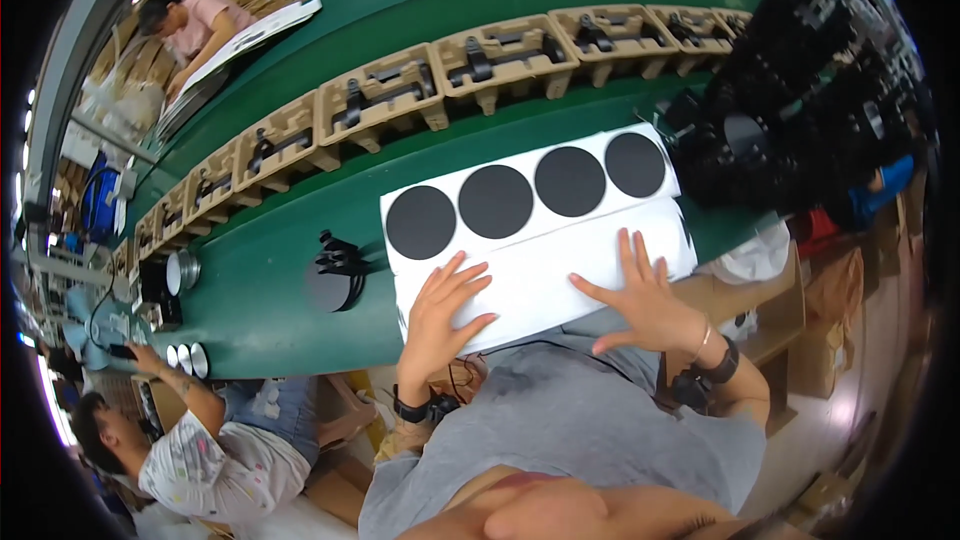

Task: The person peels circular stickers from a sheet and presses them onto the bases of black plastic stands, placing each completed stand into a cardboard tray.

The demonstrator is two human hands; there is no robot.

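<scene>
Both my hands lie on a stack of white sheets [540, 275] at the near edge of the green bench. My left hand [440, 312] rests on the left part with its fingers spread. Toward the right end, my right hand [640, 300] presses flat, fingers wide apart. Along the far strip of the top sheet runs a row of several round black discs [495, 202]. Left of the sheets, a small pile of black round-based parts [337, 275] sits on the bench. Neither hand grips anything.
Beyond the sheets, a curved line of brown moulded trays [495, 65] holds black parts. A large heap of black parts [780, 110] stands at the right. One co-worker [220, 450] sits at the left, another [200, 30] farther back. Cardboard boxes [825, 340] stand right of me.
</scene>
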